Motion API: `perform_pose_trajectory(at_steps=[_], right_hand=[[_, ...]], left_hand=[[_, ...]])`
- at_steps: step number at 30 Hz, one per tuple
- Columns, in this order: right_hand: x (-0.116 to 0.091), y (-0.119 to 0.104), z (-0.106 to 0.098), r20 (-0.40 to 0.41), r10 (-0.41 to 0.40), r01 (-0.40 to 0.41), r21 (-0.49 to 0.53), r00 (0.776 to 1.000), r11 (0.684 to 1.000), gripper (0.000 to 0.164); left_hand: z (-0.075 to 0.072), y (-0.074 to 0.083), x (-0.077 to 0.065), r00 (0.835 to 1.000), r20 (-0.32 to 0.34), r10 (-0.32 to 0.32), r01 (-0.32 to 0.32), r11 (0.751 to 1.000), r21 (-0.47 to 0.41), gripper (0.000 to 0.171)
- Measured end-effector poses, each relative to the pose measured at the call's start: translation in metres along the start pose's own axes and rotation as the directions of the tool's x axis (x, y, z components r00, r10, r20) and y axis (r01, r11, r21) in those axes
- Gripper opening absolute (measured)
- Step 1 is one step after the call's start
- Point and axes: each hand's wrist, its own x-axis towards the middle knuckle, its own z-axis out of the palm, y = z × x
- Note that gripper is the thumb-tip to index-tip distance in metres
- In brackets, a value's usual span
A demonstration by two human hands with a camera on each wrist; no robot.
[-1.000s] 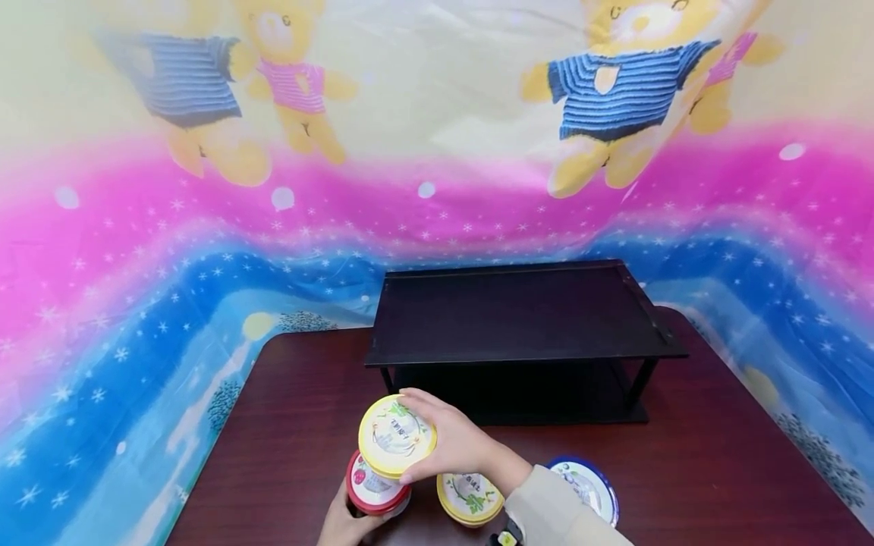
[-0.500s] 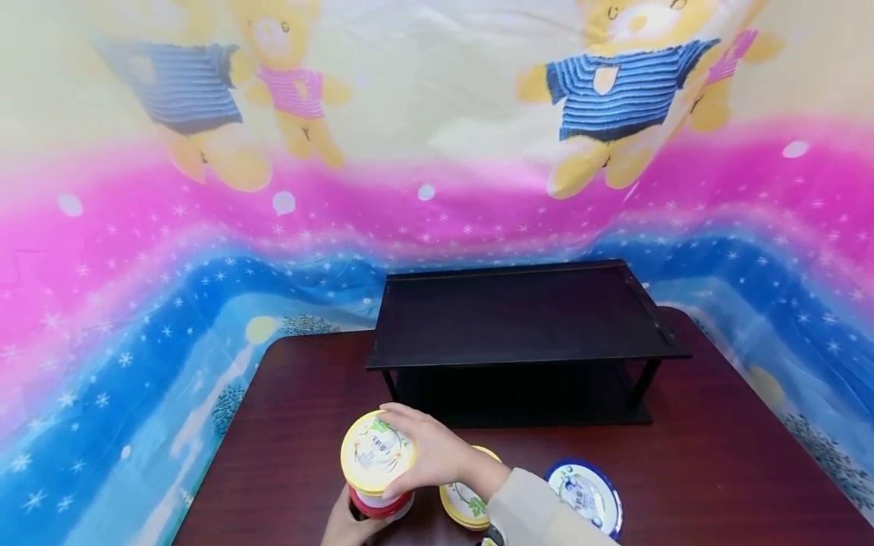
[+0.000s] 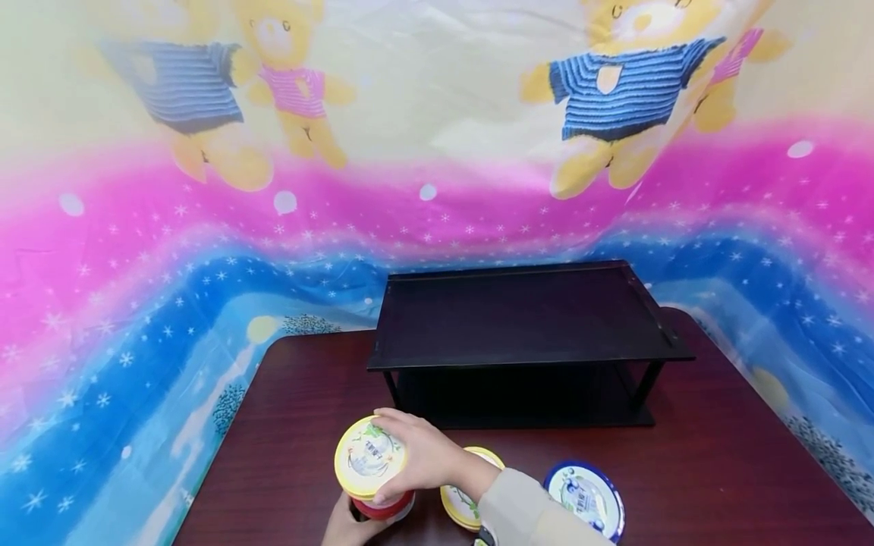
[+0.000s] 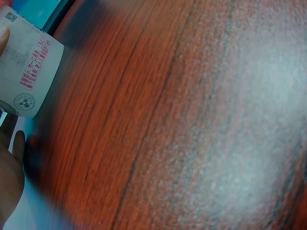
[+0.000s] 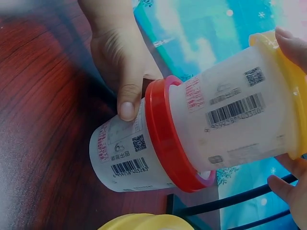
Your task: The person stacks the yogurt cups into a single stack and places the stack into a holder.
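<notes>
A white paper tub with a yellow lid (image 3: 367,456) is gripped near its lid by my right hand (image 3: 422,457), thumb on one side and fingers on the other. Its base meets the top of a red-lidded tub (image 5: 163,136), stacked on it in the right wrist view. My left hand (image 3: 347,523) holds the red-lidded tub low on its side, thumb against the printed wall. In the left wrist view, part of a white tub (image 4: 31,62) with pink print shows beside the left fingers. From the head, the upper tub hides most of the red lid.
A second yellow-lidded tub (image 3: 463,497) stands right of the stack, partly under my right forearm. Further right is a blue-rimmed tub (image 3: 586,499). Behind them a black two-level rack (image 3: 526,315) stands on the dark red table (image 3: 300,402), before a patterned cloth (image 3: 437,114).
My right hand has brought the yellow-lidded tub left and down onto the red-lidded one, covering most of its lid. The left hand has stayed nearly in place.
</notes>
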Motion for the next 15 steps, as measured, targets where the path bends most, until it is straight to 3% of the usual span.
perform_pose_trajectory(at_steps=[15], right_hand=[[0.001, -0.0045, 0.0008, 0.035, 0.055, -0.052, -0.083, 0.998, 0.995, 0.089]], left_hand=[[-0.0004, 0.0014, 0.0007, 0.999, 0.032, -0.032, 0.032, 0.999, -0.028, 0.072]])
